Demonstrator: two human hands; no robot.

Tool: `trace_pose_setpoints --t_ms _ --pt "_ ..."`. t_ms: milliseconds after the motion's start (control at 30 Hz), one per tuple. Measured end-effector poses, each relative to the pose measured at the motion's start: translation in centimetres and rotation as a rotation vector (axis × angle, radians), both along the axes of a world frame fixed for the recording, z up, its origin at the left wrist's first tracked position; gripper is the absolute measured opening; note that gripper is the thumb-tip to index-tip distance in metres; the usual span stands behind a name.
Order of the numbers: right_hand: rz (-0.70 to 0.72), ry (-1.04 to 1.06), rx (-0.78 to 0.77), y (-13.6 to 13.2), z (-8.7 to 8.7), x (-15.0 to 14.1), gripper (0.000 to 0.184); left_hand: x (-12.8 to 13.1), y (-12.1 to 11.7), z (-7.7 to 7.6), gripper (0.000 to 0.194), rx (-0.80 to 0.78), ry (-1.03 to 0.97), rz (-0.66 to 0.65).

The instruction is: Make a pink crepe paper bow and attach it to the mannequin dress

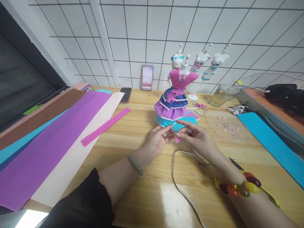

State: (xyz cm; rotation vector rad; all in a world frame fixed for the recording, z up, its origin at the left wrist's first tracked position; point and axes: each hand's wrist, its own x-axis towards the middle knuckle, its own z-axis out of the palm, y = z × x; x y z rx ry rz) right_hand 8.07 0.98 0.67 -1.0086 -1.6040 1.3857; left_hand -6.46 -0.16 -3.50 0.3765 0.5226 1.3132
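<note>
A small dress form (182,76) wears a doll dress with a pink crossed top, pink flowers (174,94) and tiered ruffles (171,110) in navy, purple and turquoise with white trim. In front of its hem, my left hand (158,137) has thumb and fingertips pinched together; what is between them is too small to make out. Close by on the right, my right hand (198,137) holds thumb and forefinger apart. A pink cut piece (177,139) shows just under the right thumb; whether it is touched I cannot tell. Turquoise material (186,124) lies behind my fingers.
Coloured sheets (59,126) and a pink strip (105,126) lie left. White cord (182,190) curls in front. Right are a clear plate (226,126) of small gems, a glass jar (223,95) and a blue strip (270,145). More dress forms (211,68) stand behind.
</note>
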Motion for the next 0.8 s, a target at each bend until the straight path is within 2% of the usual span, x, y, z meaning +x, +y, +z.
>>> trace_pose_setpoints --t_ms 233,433,600,800 --pt "-0.222 0.010 -0.022 0.3 -0.8 -0.7 0.047 -0.1 0.0 0.1 0.011 0.036 0.006 -0.035" --pt "-0.362 -0.120 0.183 0.2 -1.6 -1.2 0.044 -0.2 -0.1 0.2 0.015 -0.008 0.036 -0.029" --pt "-0.367 -0.153 0.269 -0.1 -1.9 -1.3 0.039 0.0 0.0 0.2 0.008 0.002 -0.018 0.024" --pt "-0.334 -0.018 0.131 -0.2 -1.1 -1.2 0.035 0.1 0.0 0.2 0.009 -0.011 -0.044 0.048"
